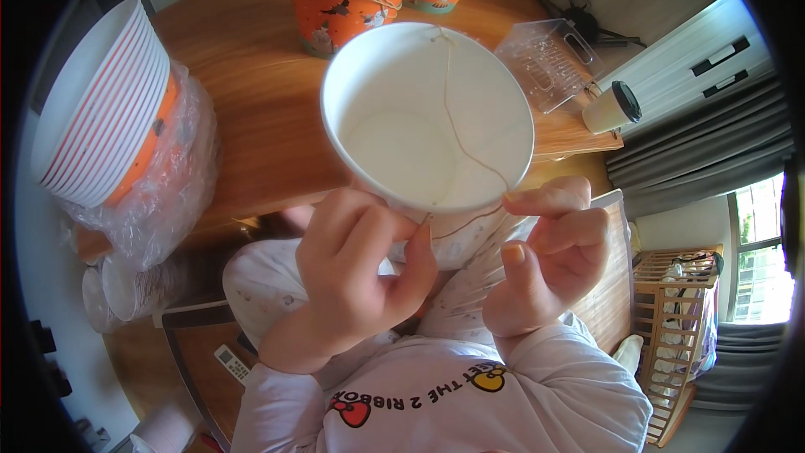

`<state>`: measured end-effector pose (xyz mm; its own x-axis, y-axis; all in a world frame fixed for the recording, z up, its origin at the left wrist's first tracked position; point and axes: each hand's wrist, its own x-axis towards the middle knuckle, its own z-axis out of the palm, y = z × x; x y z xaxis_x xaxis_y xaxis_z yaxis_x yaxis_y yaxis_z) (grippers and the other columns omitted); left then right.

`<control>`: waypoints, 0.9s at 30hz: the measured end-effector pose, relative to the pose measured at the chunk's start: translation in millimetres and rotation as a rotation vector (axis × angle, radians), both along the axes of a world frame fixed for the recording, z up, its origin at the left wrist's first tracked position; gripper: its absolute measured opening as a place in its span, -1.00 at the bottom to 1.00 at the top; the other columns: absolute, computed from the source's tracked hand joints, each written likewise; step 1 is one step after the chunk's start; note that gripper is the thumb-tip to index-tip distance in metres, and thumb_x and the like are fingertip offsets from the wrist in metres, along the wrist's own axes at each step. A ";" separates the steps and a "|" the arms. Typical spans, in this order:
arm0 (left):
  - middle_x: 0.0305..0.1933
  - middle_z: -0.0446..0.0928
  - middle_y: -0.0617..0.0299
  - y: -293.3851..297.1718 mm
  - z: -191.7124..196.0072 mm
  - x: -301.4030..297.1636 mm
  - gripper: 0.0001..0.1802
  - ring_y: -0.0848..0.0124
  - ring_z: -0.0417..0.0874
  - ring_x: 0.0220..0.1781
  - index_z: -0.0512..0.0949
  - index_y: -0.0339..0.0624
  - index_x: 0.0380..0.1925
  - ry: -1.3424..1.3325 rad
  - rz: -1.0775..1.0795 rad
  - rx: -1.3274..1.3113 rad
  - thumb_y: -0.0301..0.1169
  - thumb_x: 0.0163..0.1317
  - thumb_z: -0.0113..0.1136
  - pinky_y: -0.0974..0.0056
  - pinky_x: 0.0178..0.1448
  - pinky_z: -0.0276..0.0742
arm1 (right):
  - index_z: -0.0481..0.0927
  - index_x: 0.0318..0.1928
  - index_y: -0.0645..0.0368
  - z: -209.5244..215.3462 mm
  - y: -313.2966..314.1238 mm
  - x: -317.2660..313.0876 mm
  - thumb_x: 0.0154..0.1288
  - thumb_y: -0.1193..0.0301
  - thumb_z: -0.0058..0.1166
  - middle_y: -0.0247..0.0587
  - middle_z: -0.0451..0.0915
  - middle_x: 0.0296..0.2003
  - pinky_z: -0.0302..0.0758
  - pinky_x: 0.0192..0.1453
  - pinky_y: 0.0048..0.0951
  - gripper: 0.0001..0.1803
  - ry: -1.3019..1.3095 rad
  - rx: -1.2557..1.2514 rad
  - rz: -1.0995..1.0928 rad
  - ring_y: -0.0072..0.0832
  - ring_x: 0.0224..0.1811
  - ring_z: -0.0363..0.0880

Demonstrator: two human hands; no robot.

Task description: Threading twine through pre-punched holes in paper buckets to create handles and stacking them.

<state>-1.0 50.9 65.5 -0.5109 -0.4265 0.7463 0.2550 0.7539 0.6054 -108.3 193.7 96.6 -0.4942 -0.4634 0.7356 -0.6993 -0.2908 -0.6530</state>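
While my left hand (356, 264) pinches twine (454, 132), my right hand (549, 256) curls loosely, thumb apart, index fingertip at the twine; I see a paper bucket (386, 147) just beyond.

The table (251, 101) bears one stack (109, 101) at its left end, two stacks (345, 13) behind the near-edge bucket (402, 126), a cup (604, 111) at its right corner.

To the right of the wooden worktop (251, 75), grey curtains (692, 147) frame a window (757, 252) glaring with daylight, beside a slatted wooden crib (671, 327); left of the worktop, a pale wall (71, 319).
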 end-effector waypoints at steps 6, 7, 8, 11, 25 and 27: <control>-0.45 0.48 0.20 3.9 2.4 -0.9 -0.81 0.26 0.53 -0.43 0.51 -0.15 -0.53 -0.040 -0.016 0.090 -0.61 -0.14 0.33 0.27 -0.38 0.40 | 0.48 -0.25 0.08 10.2 -5.6 -2.5 -0.11 0.59 0.35 -0.13 0.70 -0.08 0.32 -0.04 -0.38 -0.62 0.346 0.209 -0.168 -0.33 -0.13 0.55; -0.43 0.51 0.20 3.8 1.7 -1.3 -0.81 0.25 0.55 -0.42 0.53 -0.15 -0.50 -0.055 -0.023 0.109 -0.61 -0.13 0.33 0.26 -0.37 0.43 | 0.51 -0.22 0.08 15.8 -7.9 -3.3 -0.11 0.58 0.32 -0.18 0.70 -0.08 0.30 -0.05 -0.37 -0.62 0.441 0.262 -0.178 -0.33 -0.13 0.63; -0.41 0.55 0.20 3.6 1.1 -1.3 -0.81 0.24 0.57 -0.41 0.56 -0.15 -0.48 -0.070 -0.030 0.127 -0.61 -0.11 0.34 0.25 -0.36 0.46 | 0.51 -0.22 0.07 20.3 -10.3 -1.7 -0.08 0.58 0.30 -0.22 0.70 -0.09 0.29 -0.07 -0.39 -0.65 0.463 0.304 -0.165 -0.37 -0.16 0.63; -0.42 0.59 0.25 3.7 1.7 -1.4 -0.82 0.25 0.59 -0.41 0.59 -0.13 -0.44 -0.093 -0.035 0.077 -0.59 -0.08 0.37 0.23 -0.36 0.47 | 0.52 -0.20 0.06 25.9 -14.9 -2.3 0.00 0.59 0.24 -0.34 0.71 -0.14 0.26 -0.10 -0.42 -0.68 0.518 0.350 -0.140 -0.47 -0.24 0.65; -0.31 0.67 0.32 9.8 -3.0 -2.3 -0.80 0.54 0.67 -0.32 0.58 -0.15 -0.25 -0.006 -0.235 0.576 -0.58 0.13 0.35 0.43 -0.36 0.48 | 0.54 -0.10 0.10 22.7 -21.9 -3.0 0.14 0.58 0.24 -0.22 0.68 -0.09 0.31 0.30 -0.17 -0.70 0.366 0.349 -0.021 -0.36 -0.07 0.67; -0.27 0.68 0.33 7.6 -1.8 -2.9 -0.80 0.59 0.67 -0.28 0.58 -0.17 -0.22 0.023 -0.306 0.708 -0.58 0.17 0.33 0.46 -0.35 0.48 | 0.55 -0.10 0.09 17.3 -21.3 -4.1 0.14 0.58 0.24 -0.18 0.68 -0.05 0.28 0.34 -0.18 -0.70 0.341 0.286 -0.022 -0.36 -0.02 0.67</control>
<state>-3.9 58.4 63.8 -0.6706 -0.6486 0.3599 0.4083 0.0822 0.9091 -112.4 172.4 113.9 -0.2576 -0.6639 0.7021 -0.8924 -0.1151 -0.4363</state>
